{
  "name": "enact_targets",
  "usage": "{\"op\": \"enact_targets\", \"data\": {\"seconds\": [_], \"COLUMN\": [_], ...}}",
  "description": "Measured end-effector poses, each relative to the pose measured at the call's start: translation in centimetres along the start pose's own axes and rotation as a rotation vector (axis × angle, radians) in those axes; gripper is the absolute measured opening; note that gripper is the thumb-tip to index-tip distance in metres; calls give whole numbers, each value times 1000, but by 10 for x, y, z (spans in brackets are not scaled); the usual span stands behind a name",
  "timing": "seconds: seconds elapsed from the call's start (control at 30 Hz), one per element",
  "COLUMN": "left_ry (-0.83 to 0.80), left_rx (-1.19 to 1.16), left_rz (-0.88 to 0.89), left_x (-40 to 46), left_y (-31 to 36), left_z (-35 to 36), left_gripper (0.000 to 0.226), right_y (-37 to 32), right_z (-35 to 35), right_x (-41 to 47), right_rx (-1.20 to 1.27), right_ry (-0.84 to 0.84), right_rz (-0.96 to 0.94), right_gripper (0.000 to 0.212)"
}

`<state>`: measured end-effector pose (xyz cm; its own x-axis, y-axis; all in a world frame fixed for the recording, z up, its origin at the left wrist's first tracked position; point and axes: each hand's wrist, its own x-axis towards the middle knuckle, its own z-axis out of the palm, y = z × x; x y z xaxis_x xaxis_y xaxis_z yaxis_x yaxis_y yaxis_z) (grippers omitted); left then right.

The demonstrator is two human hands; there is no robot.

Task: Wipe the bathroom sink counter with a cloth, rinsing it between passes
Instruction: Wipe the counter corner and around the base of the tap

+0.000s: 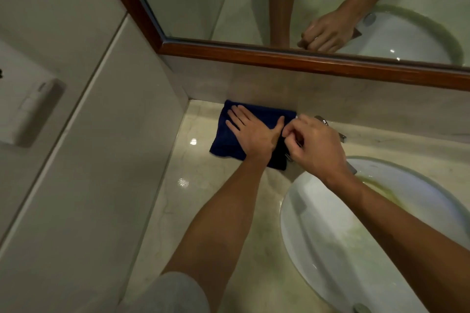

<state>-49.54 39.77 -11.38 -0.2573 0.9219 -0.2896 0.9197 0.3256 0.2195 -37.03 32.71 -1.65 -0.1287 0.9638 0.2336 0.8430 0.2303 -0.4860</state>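
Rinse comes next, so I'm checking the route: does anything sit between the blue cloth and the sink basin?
Yes. The right hand and the chrome faucet it covers sit at the blue cloth's right edge, toward the sink basin. The left hand lies flat on the cloth. The counter in front shows nothing else.

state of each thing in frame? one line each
cloth: folded flat on counter, in the back corner
left hand: open, pressing flat on cloth
right hand: fingers curled, pinching cloth's right edge
faucet: mostly hidden, no water visible
sink: no standing water
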Motion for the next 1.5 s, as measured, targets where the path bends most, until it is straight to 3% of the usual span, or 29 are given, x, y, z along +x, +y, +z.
{"op": "enact_targets", "data": {"seconds": [0.27, 0.57, 0.83, 1.0, 1.3, 1.5], "left_ry": [164, 166, 225, 244, 236, 254], "left_rx": [-5, -1, 20, 21, -42, -58], "left_rz": [-88, -69, -118, -126, -167, -163], "left_x": [60, 41, -32, -97, -224, -261], "left_y": [-105, -110, -160, -207, -292, -322], "left_z": [-33, -29, -12, -1, 11, 18], "left_gripper": [131, 124, 118, 115, 107, 102], "right_y": [3, 2, 2, 5, 4, 3], "right_z": [5, 4, 0, -1, -5, -8], "right_x": [2, 0, -4, -5, -5, -3], "right_rx": [-42, 13, -17, -61, -64, -83], "right_ry": [10, 20, 9, 7, -18, -43], "right_rz": [-2, -23, -162, -227, -231, -221], "right_gripper": [12, 15, 11, 21, 27, 30]}}
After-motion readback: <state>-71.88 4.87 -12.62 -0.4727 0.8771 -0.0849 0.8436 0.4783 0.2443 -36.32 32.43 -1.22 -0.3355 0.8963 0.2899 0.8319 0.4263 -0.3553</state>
